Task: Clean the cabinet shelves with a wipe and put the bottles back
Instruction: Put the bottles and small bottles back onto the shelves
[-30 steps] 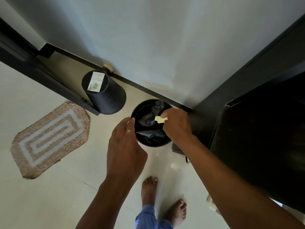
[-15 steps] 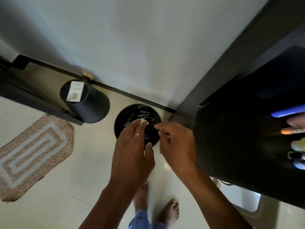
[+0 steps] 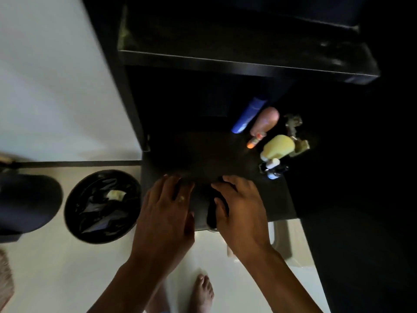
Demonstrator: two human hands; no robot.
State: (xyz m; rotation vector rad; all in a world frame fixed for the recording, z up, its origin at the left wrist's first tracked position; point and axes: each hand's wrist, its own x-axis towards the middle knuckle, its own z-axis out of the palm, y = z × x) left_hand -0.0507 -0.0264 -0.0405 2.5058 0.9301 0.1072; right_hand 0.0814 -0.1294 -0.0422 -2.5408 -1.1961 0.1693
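While bottles (image 3: pixel 270 141) stood beyond the right hand (image 3: pixel 243 211), both it and the left hand (image 3: pixel 167 213) hovered empty, fingers relaxed, over the cabinet shelf (image 3: pixel 203 154).

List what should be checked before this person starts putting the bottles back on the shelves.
1. Used wipe dropped in the bin: ok.
2. Left hand free, no grip on anything: ok.
3. Right hand free: cannot tell, a dark object sits by its thumb.
4. Bottles within reach: ok, blue bottle, pink bottle and yellow bottle lie on the cabinet top.
5. Upper shelf clean: cannot tell, too dark.
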